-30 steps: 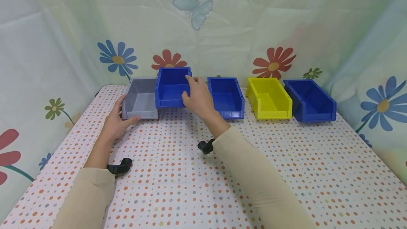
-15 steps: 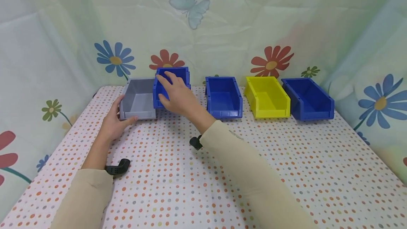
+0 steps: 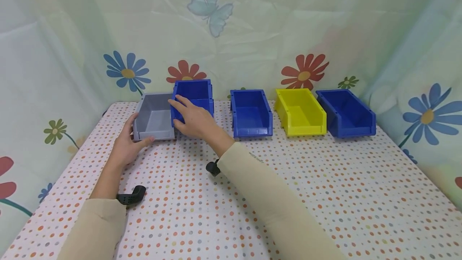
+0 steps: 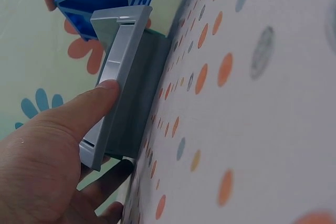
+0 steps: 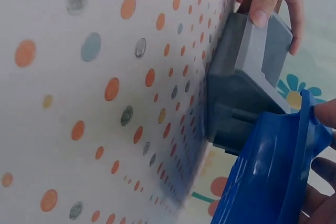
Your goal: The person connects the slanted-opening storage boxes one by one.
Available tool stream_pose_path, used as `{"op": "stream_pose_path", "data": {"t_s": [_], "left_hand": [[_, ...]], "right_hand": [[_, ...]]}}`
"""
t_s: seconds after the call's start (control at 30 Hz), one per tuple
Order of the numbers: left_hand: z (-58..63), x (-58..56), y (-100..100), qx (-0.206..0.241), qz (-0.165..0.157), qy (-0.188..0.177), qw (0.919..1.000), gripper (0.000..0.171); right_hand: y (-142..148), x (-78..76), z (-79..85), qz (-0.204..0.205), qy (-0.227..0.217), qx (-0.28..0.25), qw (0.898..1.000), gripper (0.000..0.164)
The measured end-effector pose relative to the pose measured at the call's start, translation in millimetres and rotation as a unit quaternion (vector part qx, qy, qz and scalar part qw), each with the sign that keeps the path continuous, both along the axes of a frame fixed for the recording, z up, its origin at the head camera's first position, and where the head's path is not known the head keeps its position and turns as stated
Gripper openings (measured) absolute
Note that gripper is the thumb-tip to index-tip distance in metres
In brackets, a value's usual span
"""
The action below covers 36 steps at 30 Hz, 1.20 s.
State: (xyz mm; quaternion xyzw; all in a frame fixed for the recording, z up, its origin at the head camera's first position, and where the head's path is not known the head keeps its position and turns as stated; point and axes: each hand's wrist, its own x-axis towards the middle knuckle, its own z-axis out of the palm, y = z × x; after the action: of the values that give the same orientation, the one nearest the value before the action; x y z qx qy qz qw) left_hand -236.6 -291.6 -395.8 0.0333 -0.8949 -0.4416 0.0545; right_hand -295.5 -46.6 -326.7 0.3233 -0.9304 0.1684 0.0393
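Note:
At the left of the row in the head view, my left hand grips the grey storage bin. In the left wrist view its thumb lies on the front lip, with fingers behind the side wall. A blue storage bin stands higher, against the grey bin's right side; what bears it is hard to tell. My right hand holds this blue bin at its left wall. In the right wrist view the fingers touch its rim, and its underside stands off the table.
To the right stand a second blue bin, a yellow bin and another blue bin. A gap parts the held blue bin from the second one. The dotted tablecloth reaches forward; a flowered curtain hangs behind.
My right hand has gone from the raised blue bin's right wall across to its left wall. The left hand keeps its hold on the grey bin. The whole view has shifted slightly.

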Motion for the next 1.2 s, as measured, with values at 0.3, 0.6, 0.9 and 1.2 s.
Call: {"op": "stream_pose_path", "data": {"t_s": [0.3,0.6,0.9,1.2], "left_hand": [[2.6,1.6,-3.0,0.000,0.002,0.008,1.0000,0.105],[5.6,0.6,-0.7,-0.001,0.002,0.006,1.0000,0.106],[3.0,-0.1,0.6,0.003,0.002,0.006,1.0000,0.106],[1.0,-0.1,1.3,-0.008,0.005,0.005,0.9999,0.105]], "right_hand": [[-3.9,-1.5,3.5,0.008,0.014,-0.002,1.000,0.061],[-2.9,-0.8,3.5,0.003,0.015,-0.013,1.000,0.061],[-2.8,-1.8,-1.3,0.007,0.000,-0.023,1.000,0.061],[-2.6,-3.5,-6.4,0.014,-0.007,-0.024,1.000,0.061]]}}
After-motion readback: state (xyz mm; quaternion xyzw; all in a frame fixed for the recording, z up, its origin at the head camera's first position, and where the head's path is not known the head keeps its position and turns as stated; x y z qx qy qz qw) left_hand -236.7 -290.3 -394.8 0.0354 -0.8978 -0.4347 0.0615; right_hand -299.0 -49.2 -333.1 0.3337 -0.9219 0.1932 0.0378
